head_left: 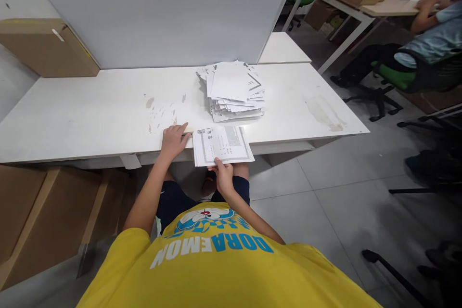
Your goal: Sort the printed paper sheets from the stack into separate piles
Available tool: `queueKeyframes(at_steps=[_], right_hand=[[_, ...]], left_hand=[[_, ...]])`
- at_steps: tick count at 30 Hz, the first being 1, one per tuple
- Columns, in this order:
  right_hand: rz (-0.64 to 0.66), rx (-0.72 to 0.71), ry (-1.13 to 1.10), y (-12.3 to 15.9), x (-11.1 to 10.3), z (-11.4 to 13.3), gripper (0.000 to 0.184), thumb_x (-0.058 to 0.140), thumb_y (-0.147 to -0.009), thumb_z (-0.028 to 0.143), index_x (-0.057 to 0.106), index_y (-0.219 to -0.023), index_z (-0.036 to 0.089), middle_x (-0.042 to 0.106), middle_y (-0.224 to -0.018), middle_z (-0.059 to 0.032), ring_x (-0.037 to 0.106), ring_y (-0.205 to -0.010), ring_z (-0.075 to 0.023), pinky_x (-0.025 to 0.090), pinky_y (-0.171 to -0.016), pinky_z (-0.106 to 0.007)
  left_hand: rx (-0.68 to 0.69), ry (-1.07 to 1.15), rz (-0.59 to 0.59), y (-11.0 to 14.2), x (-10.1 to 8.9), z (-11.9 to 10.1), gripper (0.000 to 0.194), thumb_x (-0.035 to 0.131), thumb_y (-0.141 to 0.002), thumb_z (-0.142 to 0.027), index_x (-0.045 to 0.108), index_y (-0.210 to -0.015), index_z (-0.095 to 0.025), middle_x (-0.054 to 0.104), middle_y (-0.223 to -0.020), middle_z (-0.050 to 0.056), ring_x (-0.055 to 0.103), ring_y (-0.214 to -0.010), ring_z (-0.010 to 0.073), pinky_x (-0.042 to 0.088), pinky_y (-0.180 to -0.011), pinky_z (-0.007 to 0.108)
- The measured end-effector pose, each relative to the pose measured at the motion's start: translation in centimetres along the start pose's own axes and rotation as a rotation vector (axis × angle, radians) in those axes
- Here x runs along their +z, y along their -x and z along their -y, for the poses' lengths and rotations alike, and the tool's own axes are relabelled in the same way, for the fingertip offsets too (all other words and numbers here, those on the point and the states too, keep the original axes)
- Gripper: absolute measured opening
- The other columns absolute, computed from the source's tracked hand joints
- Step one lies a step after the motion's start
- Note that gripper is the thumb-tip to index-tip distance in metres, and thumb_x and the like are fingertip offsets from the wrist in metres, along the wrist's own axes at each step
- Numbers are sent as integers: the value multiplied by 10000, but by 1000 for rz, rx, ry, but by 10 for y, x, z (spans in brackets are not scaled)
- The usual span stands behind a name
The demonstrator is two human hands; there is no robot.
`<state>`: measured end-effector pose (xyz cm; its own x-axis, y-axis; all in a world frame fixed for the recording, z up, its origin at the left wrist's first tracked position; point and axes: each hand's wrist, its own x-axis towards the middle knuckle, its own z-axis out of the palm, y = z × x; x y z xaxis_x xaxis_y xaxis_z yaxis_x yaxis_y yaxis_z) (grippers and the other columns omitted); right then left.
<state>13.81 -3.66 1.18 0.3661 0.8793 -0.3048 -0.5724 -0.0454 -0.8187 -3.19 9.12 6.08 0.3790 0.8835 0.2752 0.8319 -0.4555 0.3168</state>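
Note:
My right hand (pixel 224 176) grips the near edge of a printed sheet of paper (pixel 225 147), thumb on top and fingers beneath. The sheet has a patterned border and dark print, and it juts out over the table's front edge. At its left side, my left hand (pixel 174 140) rests on the table edge, with fingers and thumb about a small pale and dark object (pixel 188 130) too hidden to name. Just beyond the sheet stands an uneven stack of papers (pixel 231 82), mostly white, with some printed ones.
The white table (pixel 108 110) has smudges and meets a grey upright panel (pixel 162 9). A cardboard box (pixel 48 48) stands at the back left; more cardboard boxes (pixel 54 216) are below left. At the right, a person (pixel 433 33) sits on a green chair by another desk.

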Motion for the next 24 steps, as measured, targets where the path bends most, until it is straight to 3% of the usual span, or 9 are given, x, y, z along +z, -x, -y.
queueKeyframes(at_steps=[7, 24], right_hand=[[28, 25, -3, -14, -6, 0, 296, 754, -647, 381, 643, -795, 151, 658, -568, 15, 604, -448, -142, 508, -462, -267], [66, 62, 49, -12, -1, 4, 320, 746, -677, 436, 639, -792, 156, 630, -517, 16, 625, -463, -163, 533, -485, -279]], left_hand=[[21, -97, -51, 2, 8, -1, 525, 318, -1003, -409, 476, -1437, -159, 662, -1203, 142, 553, -1110, 309, 368, -902, 424], [61, -183, -80, 1, 12, -2, 461, 337, -1000, -370, 566, -1344, -167, 646, -1144, 159, 552, -1046, 307, 348, -857, 441]])
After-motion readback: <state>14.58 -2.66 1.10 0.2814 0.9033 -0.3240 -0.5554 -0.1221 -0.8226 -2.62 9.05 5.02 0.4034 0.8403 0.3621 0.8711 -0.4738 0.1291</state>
